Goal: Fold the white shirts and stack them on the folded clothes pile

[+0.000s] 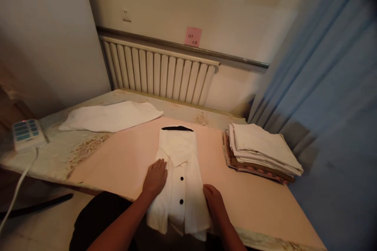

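A white buttoned garment (191, 188) lies lengthwise in front of me, its sides folded in to a narrow shape. Two black buttons run down its middle, a pointed flap lies across its upper part, and a dark strip shows at the far end. Its lower hem hangs past the table's front edge. My left hand (155, 176) rests on the left side of the cloth, fingers stretched out. At the right edge, my right hand (214, 198) has its thumb and bent fingers closed on the fabric; the fingertips are partly hidden.
A pink sheet (123, 157) covers much of the table. Folded clothes (262, 145) are stacked at the right beside a blue curtain (330, 125). Another white cloth (112, 117) lies back left. A power strip (28, 133) with a white cord sits far left; a radiator (165, 72) stands behind.
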A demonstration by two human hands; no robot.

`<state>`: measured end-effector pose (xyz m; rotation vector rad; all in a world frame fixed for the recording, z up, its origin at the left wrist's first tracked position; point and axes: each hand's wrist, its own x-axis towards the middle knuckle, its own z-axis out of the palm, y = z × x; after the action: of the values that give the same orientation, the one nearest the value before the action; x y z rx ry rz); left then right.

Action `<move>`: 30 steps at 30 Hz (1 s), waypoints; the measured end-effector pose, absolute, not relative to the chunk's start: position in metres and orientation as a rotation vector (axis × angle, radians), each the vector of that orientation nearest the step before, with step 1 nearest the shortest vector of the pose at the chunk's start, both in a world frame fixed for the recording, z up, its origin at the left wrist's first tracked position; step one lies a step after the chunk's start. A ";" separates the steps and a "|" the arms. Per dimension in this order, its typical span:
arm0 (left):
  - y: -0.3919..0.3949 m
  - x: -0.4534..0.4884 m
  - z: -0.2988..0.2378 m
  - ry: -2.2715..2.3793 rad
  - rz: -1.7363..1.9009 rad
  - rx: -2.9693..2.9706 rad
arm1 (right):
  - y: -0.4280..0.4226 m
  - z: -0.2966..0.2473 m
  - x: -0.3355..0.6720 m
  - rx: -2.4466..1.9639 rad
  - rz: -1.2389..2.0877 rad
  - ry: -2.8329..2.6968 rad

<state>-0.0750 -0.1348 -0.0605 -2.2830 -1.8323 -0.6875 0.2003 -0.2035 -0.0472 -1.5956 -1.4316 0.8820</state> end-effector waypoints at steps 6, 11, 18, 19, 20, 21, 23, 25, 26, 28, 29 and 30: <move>-0.133 -0.076 -0.060 -1.852 -0.696 -2.301 | -0.207 -0.039 0.201 -1.552 1.045 -1.339; -0.133 -0.076 -0.061 -1.868 -0.672 -2.306 | -0.210 -0.040 0.200 -1.553 1.130 -1.346; -0.135 -0.077 -0.060 -1.875 -0.645 -2.304 | -0.209 -0.051 0.201 -1.561 1.176 -1.384; -0.135 -0.077 -0.060 -1.875 -0.641 -2.307 | -0.209 -0.053 0.202 -1.555 1.187 -1.379; -0.135 -0.077 -0.060 -1.874 -0.636 -2.309 | -0.208 -0.056 0.202 -1.543 1.198 -1.380; -0.136 -0.077 -0.060 -1.874 -0.630 -2.309 | -0.208 -0.058 0.203 -1.532 1.206 -1.381; -0.136 -0.077 -0.059 -1.875 -0.617 -2.305 | -0.207 -0.062 0.204 -1.523 1.213 -1.379; -0.137 -0.077 -0.059 -1.871 -0.610 -2.299 | -0.206 -0.067 0.205 -1.532 1.221 -1.365; -0.137 -0.077 -0.059 -1.868 -0.608 -2.297 | -0.206 -0.069 0.206 -1.535 1.226 -1.356; -0.137 -0.077 -0.058 -1.861 -0.608 -2.294 | -0.207 -0.072 0.207 -1.530 1.241 -1.350; -0.137 -0.077 -0.058 -1.859 -0.610 -2.292 | -0.207 -0.072 0.208 -1.528 1.250 -1.348; -0.138 -0.077 -0.058 -1.855 -0.613 -2.290 | -0.207 -0.073 0.209 -1.530 1.262 -1.346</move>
<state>-0.0765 -0.1376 -0.0580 -2.2902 -1.8546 -0.6132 0.2091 -0.2072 -0.0728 -1.5299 -1.3460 1.2621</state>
